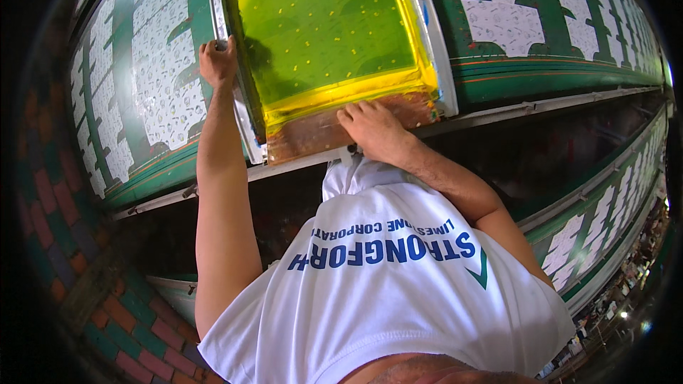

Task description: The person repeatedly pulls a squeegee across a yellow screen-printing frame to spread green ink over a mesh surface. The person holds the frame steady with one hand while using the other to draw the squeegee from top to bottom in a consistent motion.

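Note:
A screen-printing frame point(426, 32) with yellow-green mesh point(327, 28) lies across the green printing table in front of me. Bright yellow tape or coating borders the mesh, and a brown strip point(299, 136) runs along its near end. My left hand point(218, 62) is closed around the frame's left metal side rail. On the brown strip near the middle rests my right hand point(373, 126), its fingers lying over the strip's upper edge. Through the mesh, darker shapes of the sheets beneath show faintly.
White printed cut-shape pieces point(167, 71) lie in rows on the green table point(498, 75) at both sides. A metal rail point(562, 103) follows the table's near edge. Another such table point(569, 242) stands at right, behind a dark gap. Coloured bricks point(128, 320) pave the floor at left.

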